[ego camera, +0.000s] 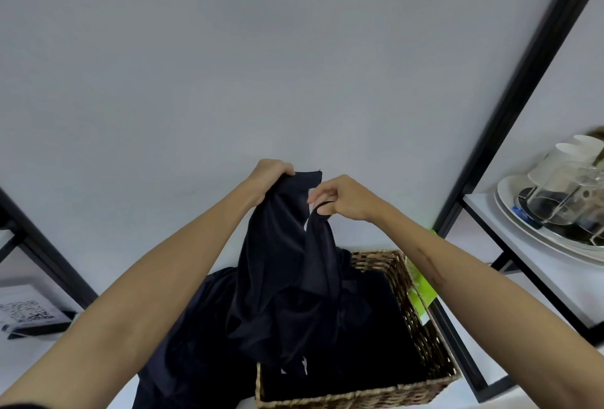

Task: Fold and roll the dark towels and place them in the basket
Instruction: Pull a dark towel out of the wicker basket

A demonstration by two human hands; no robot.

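While both hands (271, 176) (343, 198) pinch dark towel (281, 265), it hangs over basket (421, 320).

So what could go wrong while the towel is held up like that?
1. The dark towel hangs bunched from both hands; the right hand only pinches a thin edge with its fingers, so that corner might slip loose.
2. Its bottom end dangles into the basket, so it may snag on the woven rim.
3. More dark cloth lies heaped beside the basket, and the towel could get tangled with it.
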